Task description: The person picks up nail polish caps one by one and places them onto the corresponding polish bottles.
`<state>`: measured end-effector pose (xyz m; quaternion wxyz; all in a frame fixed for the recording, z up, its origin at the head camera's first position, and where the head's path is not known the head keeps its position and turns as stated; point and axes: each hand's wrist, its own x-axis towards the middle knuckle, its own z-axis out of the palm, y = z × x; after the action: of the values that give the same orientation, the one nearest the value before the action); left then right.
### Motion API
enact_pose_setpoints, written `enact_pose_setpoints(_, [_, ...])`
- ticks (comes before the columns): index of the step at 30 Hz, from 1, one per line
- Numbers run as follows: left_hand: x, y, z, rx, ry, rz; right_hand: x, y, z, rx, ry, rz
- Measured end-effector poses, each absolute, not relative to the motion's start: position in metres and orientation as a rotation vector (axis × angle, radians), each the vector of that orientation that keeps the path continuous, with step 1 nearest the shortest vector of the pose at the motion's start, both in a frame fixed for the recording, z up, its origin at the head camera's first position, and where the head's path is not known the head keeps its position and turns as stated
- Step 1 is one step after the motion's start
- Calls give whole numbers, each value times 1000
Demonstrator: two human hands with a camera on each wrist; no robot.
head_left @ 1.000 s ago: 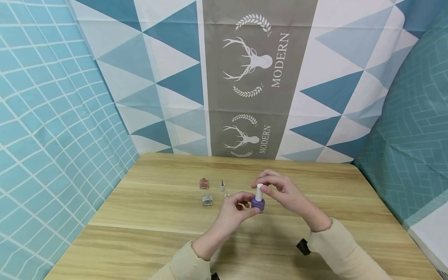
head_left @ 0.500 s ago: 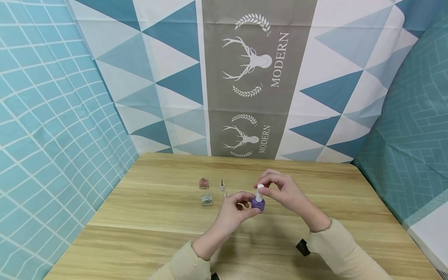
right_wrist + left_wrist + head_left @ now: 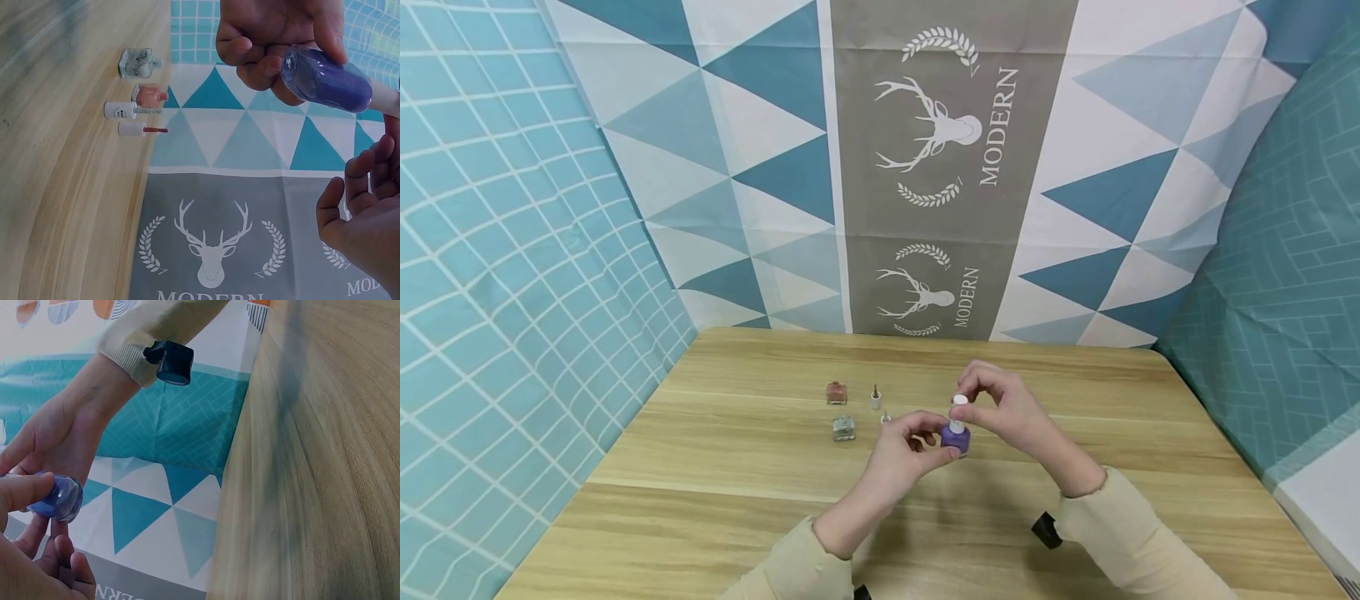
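In the head view a nail polish bottle [image 3: 956, 441] with purple polish is held upright above the table. My left hand [image 3: 904, 446] pinches its glass body between thumb and fingers. On its neck sits a tall white cap [image 3: 958, 414], gripped at the top by the thumb and fingers of my right hand [image 3: 1003, 404]. The right wrist view shows the purple bottle [image 3: 328, 80] side-on, its cap [image 3: 384, 99] running into the right fingers. Seen from the left wrist, the left thumb covers part of the glass bottle [image 3: 62, 499].
Left of the hands stand an uncapped orange-brown polish bottle [image 3: 837, 393] and an uncapped silvery glitter bottle [image 3: 844, 428]. Two white brush caps, one [image 3: 876, 398] farther back and one [image 3: 886, 418] partly behind the left hand, stand brush-up on the wooden table [image 3: 700, 467].
The right fingers have turned around the white cap and shifted slightly right. The bottle and cap have moved slightly right as well; the left hand keeps its grip.
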<state>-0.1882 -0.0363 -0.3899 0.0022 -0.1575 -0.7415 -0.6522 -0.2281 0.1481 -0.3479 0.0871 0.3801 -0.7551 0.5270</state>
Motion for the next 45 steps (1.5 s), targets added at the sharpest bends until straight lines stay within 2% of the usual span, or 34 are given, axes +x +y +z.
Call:
enact_pose_setpoints(8, [-187,-36,-389,-487,-2322,-2062,-228,148,-349,1142,-2222,1571])
enact_pose_setpoints(24, [-188,-39,-391,-501,-2332,-2039,-225,157,-347,1340,-2324,1479])
enact_pose_setpoints(45, [-188,-39,-390,-511,-2328,-2040,-227,154,-348,1205,-2283,1490])
